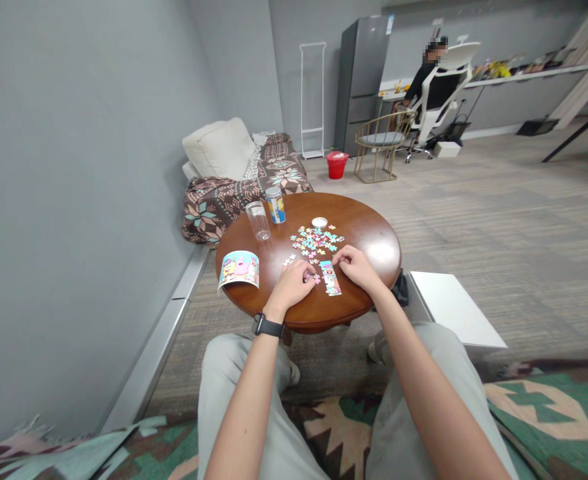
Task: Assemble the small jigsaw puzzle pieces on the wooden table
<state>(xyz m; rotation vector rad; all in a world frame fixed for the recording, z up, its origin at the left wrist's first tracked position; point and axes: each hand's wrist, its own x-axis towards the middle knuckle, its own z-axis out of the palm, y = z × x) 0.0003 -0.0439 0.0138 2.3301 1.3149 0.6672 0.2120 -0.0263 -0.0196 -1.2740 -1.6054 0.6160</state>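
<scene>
My left hand [294, 281] rests on the round wooden table [374, 233] with fingers curled on a small puzzle piece [316, 277]. My right hand [355, 264] lies just right of a joined strip of puzzle pieces [330, 278], fingers bent and pinching at its top end. Several loose pastel puzzle pieces [315, 240] are scattered just beyond both hands. A black watch [267, 326] is on my left wrist.
On the table stand a clear tube [259, 221], a printed can [275, 204], a white lid [319, 222] and a curled picture sheet [239, 269]. A white box [451, 308] sits right of the table. A sofa [239, 180], red bin [337, 164], gold chair [384, 139] and a seated person [431, 80] are behind.
</scene>
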